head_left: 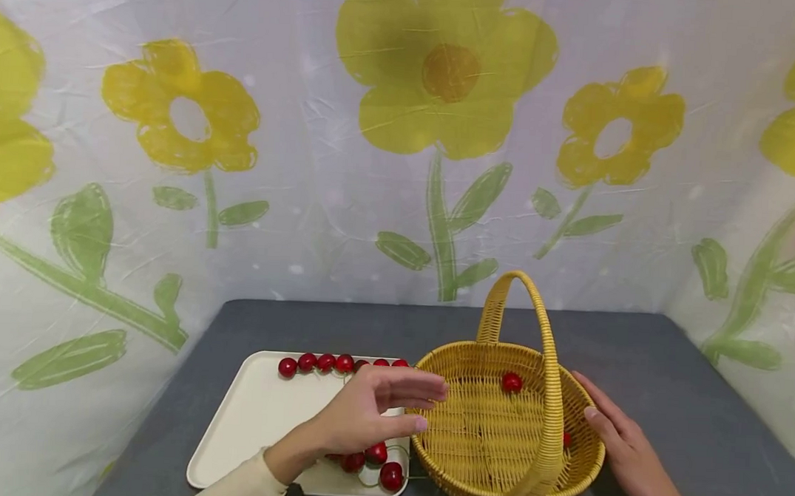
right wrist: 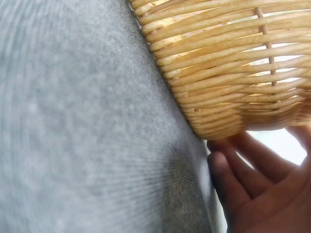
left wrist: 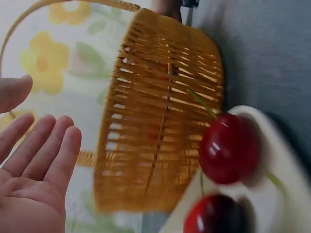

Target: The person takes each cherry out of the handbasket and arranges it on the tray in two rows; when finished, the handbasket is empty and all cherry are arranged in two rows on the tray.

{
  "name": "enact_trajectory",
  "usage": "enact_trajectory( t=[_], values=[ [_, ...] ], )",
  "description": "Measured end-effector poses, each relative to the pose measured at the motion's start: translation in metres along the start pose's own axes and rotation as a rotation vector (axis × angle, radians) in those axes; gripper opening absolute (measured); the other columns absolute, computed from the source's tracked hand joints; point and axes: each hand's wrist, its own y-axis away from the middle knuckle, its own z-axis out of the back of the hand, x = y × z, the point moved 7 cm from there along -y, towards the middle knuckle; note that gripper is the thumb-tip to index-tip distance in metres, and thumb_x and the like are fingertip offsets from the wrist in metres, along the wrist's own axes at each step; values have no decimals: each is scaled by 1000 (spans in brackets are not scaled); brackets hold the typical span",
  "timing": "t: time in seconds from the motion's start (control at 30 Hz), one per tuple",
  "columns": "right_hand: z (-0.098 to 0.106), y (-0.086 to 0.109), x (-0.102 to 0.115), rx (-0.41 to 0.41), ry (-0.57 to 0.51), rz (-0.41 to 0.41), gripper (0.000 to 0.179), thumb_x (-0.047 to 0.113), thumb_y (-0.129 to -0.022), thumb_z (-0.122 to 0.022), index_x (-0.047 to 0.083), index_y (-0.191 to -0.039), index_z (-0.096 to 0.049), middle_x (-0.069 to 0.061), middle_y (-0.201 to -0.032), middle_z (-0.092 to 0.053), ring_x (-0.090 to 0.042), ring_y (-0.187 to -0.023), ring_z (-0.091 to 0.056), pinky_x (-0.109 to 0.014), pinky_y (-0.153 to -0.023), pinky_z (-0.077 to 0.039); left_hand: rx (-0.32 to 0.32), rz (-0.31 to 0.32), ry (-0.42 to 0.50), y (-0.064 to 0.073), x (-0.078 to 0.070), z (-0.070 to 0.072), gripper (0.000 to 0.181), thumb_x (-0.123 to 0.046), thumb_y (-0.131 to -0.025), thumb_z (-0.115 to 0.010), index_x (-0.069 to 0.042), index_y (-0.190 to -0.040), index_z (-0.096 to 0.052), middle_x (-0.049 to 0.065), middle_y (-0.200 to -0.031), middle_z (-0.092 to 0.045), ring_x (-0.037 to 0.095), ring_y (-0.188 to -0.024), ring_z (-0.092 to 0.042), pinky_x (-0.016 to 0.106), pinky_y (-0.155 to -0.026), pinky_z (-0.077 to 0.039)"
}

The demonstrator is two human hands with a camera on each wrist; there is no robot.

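Observation:
My left hand hovers between a white tray and a yellow wicker basket. Its fingers are extended with the thumb held apart, and the left wrist view shows a bare palm. On the basket's right side rests my right hand, fingertips against the outer wall and thumb right at the rim. In the right wrist view its spread fingers touch the lower weave. Inside the basket lie a red cherry and another cherry, partly covered by the handle.
Several cherries line the tray's back edge. More, including a stemmed cherry, sit at its front right corner beside the basket, partly hidden by my left hand. The dark grey table meets a flower-printed curtain behind.

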Motion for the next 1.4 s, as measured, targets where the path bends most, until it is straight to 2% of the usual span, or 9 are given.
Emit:
enact_trajectory(
  t=[0.3,0.4,0.5,0.63,0.77,0.87,1.13,1.2,1.4],
  values=[
    [-4,0,2,-11,-44,28,55,39,-121,-38,33,-175,-28,-19,-176,-34,24,-130,-41,-20,-91,-59,100,77,-30,-55,24,-13,48,-17,-105,-75,-2,-149,-65,20,-147,-70,45,-139,-65,36,-113,-57],
    [0,0,1,-30,-23,25,54,38,-121,-38,33,-174,-29,-18,-176,-35,24,-131,-39,-19,-92,-58,165,93,-104,-71,21,-17,48,-15,-103,-77,-3,-148,-66,16,-145,-72,36,-136,-69,34,-112,-58],
    [0,1,1,-32,-20,26,55,36,-121,-38,29,-175,-29,-19,-176,-35,24,-131,-38,-19,-91,-58,228,108,-236,-88,9,-19,47,-15,-102,-79,-7,-146,-69,10,-140,-76,17,-128,-74,29,-109,-59],
    [4,2,1,-37,-16,28,55,35,-121,-38,25,-175,-29,-20,-176,-35,25,-131,-38,-19,-91,-58,341,106,-494,-121,-5,-32,44,-18,-104,-78,-10,-146,-70,5,-139,-77,9,-123,-75,20,-103,-58],
    [4,4,-1,-37,-5,16,55,36,-121,-38,26,-175,-29,-20,-176,-36,25,-130,-38,-18,-91,-57,487,127,-743,-152,-2,-55,39,-18,-107,-74,-9,-145,-71,2,-139,-76,8,-122,-74,13,-99,-56],
    [2,4,-2,-38,5,9,55,37,-121,-38,27,-175,-30,-19,-175,-37,24,-132,-38,-18,-93,-56,564,172,-845,-167,7,-71,34,-17,-109,-71,-12,-142,-73,-1,-137,-77,3,-119,-72,12,-97,-54],
    [-1,4,1,-39,50,13,55,39,-121,-37,31,-175,-29,-14,-177,-36,-26,-155,-42,-17,-96,-54,655,371,-1188,-181,44,-83,35,-13,-112,-63,-27,-142,-74,-9,-142,-70,9,-133,-62,20,-93,-54],
    [0,4,2,-43,59,17,55,38,-121,-37,30,-175,-30,-14,-176,-36,-29,-155,-41,-16,-96,-53,663,401,-1225,-182,50,-83,37,-9,-112,-61,-30,-137,-77,-11,-140,-70,8,-129,-63,20,-87,-53],
    [2,4,2,-46,65,18,54,39,-121,-37,29,-175,-31,-14,-176,-37,-27,-155,-42,-15,-97,-53,683,341,-1313,-185,53,-89,29,-8,-110,-64,-27,-108,-85,-12,-112,-76,4,-88,-62,21,-70,-45]
  ],
)
